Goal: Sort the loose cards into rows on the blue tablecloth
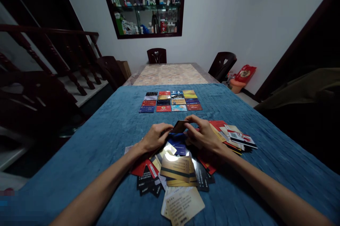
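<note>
Between my two hands a dark card (pixel 179 126) is tilted up above a loose pile of plastic cards. My right hand (pixel 203 134) pinches its right side between thumb and fingers. At its left lower edge are the fingertips of my left hand (pixel 156 137), closed together; whether they grip the card too is hard to make out. Under and in front of the hands lie gold cards (pixel 176 167), a blue card (pixel 179 148), black cards (pixel 148 181) and cream cards (pixel 184 204), overlapping. Farther off, several cards (pixel 164 108) lie face up in neat columns.
A blue cloth (pixel 106 141) covers the near table; a patterned cover (pixel 170 74) shows at the far end. More cards (pixel 241 137) spread to the right of my right hand. Dark chairs (pixel 222 66) stand around the table, and a glass-shelved cabinet (pixel 148 6) is set into the wall.
</note>
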Demonstrator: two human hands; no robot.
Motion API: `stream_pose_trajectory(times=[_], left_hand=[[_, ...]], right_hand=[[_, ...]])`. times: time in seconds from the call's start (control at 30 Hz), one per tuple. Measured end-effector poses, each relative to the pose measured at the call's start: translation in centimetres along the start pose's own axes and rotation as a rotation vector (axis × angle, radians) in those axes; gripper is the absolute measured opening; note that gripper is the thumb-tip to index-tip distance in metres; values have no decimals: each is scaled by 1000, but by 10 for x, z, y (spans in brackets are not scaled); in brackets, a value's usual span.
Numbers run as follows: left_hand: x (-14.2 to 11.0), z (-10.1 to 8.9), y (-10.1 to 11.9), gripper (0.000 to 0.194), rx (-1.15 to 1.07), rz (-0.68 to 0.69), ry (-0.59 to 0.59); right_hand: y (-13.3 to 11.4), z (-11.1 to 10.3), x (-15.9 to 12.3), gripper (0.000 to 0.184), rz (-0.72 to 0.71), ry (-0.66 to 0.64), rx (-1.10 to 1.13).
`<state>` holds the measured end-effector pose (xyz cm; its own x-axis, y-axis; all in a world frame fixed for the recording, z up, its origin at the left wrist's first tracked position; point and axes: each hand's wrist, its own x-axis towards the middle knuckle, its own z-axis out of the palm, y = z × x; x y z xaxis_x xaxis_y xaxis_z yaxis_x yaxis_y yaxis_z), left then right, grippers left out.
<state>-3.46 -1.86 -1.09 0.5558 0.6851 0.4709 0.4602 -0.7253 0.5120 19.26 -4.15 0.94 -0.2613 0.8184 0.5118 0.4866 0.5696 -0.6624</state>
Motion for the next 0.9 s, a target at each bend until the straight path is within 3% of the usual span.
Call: stream_pose_trajectory(times=[0.23,0.53,0.67,0.9], left_hand=[[1,-3,6,23,-71,-46,145],[1,-5,19,8,-106,-39,249],[-1,-1,18,0,-92,-62,231],[-4,1,11,12,-41,-74,180]], right_hand=[[10,0,6,23,-304,-7,-283],[1,17,19,24,-486,-121,-465],[1,26,22,22,-473,-139,-421],[13,27,12,17,-377,-178,-375]])
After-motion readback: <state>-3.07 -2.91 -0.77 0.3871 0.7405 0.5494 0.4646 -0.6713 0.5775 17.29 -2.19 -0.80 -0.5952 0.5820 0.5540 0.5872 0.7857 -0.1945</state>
